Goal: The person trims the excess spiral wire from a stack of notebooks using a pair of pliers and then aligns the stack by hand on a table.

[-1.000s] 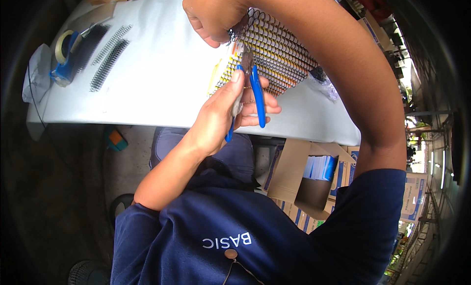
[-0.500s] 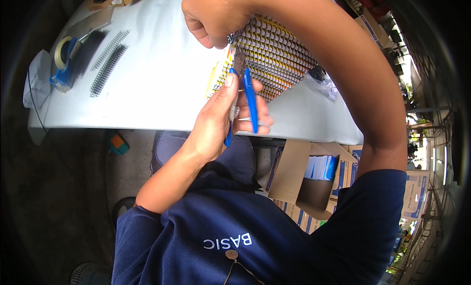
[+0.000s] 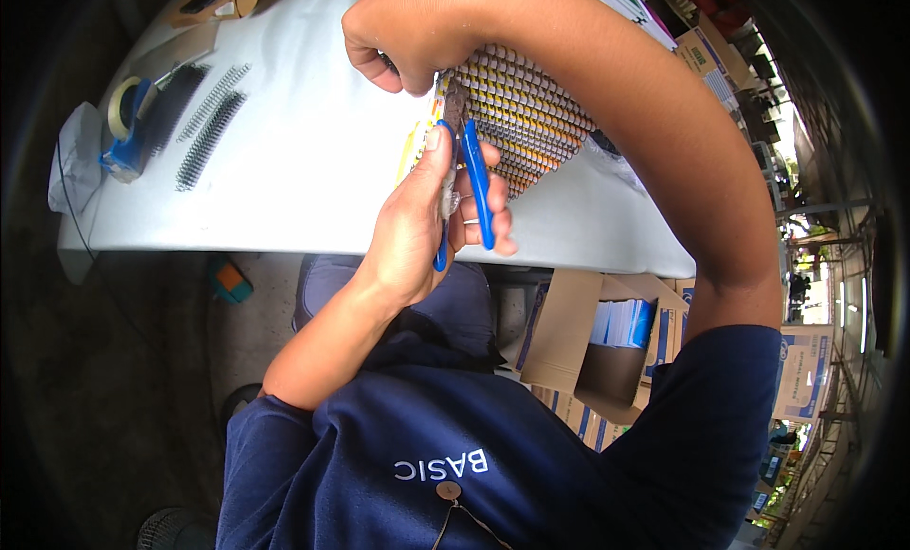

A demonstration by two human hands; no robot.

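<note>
My left hand (image 3: 409, 218) is closed on pliers with blue handles (image 3: 480, 185). The handles are spread apart, and the dark jaws point away from me, up against the near-left edge of a pile of spiral-bound notebooks (image 3: 531, 105). Rows of dark wire coils run across that pile, with yellow and white edges between them. My right arm arches over the notebooks from the right. Its hand, my right hand (image 3: 403, 38), is curled shut just beyond the jaws, at the pile's left corner. Whatever its fingertips pinch is hidden.
Loose black wire coils (image 3: 210, 138) lie on the white table (image 3: 313, 209), left of the pliers. Beside them stands a blue tape dispenser (image 3: 123, 152). An open carton (image 3: 561, 337) holding blue-and-white items sits below the table's front edge at right.
My left hand and the pliers have shifted slightly up and left. My right hand has moved a little to the left, and its arm covers a different part of the pile.
</note>
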